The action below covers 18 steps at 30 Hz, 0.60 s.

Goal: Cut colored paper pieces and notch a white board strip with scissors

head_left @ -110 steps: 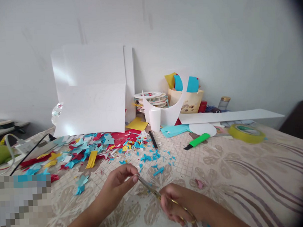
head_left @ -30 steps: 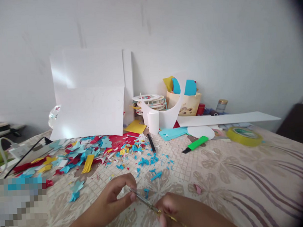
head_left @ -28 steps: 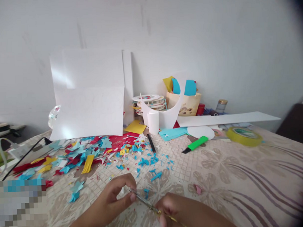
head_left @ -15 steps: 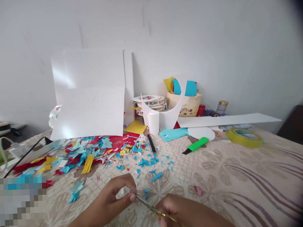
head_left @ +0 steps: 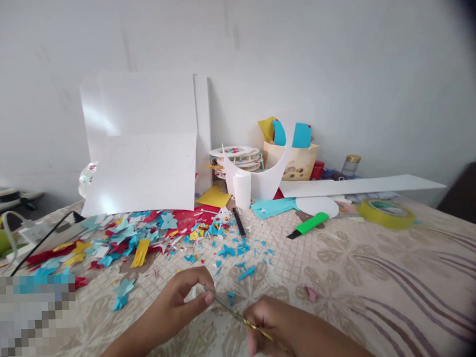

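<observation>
My right hand (head_left: 268, 323) grips the gold-handled scissors (head_left: 235, 313) at the front of the table. The blades point up and to the left, and their tips reach the thumb and forefinger of my left hand (head_left: 187, 297). These left fingers are pinched together around a small white piece of paper (head_left: 197, 291), mostly hidden by the hand. A few blue paper scraps (head_left: 231, 297) lie just beyond the blades. To the right of them is a crumpled pink scrap (head_left: 311, 293).
Heaped colored paper cutouts (head_left: 123, 237) cover the left side. A black pen (head_left: 238, 222), a green box cutter (head_left: 312, 224) and a roll of yellow tape (head_left: 386, 214) lie farther back. White boards (head_left: 144, 171) lean at the wall, near a paper-filled cream container (head_left: 271, 152).
Both hands stay in nearly the same place, with the scissors still between them. The background sits slightly higher in the picture, a small shift of view.
</observation>
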Motion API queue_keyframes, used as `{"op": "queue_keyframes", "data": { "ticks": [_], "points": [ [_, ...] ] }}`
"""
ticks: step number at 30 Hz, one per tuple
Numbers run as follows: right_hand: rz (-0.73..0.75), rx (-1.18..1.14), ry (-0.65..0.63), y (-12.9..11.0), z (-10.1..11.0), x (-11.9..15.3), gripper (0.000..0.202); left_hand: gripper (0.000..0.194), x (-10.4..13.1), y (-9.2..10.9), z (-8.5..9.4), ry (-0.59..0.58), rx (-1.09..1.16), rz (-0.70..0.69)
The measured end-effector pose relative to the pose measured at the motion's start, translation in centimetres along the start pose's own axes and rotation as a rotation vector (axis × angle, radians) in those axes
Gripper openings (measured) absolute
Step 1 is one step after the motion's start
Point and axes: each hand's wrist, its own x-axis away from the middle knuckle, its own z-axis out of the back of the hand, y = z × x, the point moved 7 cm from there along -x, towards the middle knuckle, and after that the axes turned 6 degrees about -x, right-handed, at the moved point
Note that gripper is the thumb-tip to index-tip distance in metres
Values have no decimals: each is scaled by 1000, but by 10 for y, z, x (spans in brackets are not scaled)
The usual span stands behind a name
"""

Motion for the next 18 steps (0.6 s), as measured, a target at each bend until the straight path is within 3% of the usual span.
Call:
{"op": "queue_keyframes", "data": {
  "ticks": [8,12,14,16,18],
  "points": [
    [78,-3,-66,-14,-2,5,32,10,0,0,8,39,-10,19],
    [98,32,-38,-17,3,7,38,14,-2,1,36,165,-129,-3],
    [149,76,13,-19,11,8,38,14,-3,-7,55,257,-318,20],
    [230,53,94,-20,24,7,36,14,-5,-17,72,329,-583,49],
    [346,-90,262,-22,46,5,41,16,-6,-32,85,371,-647,87]
  ]
}}
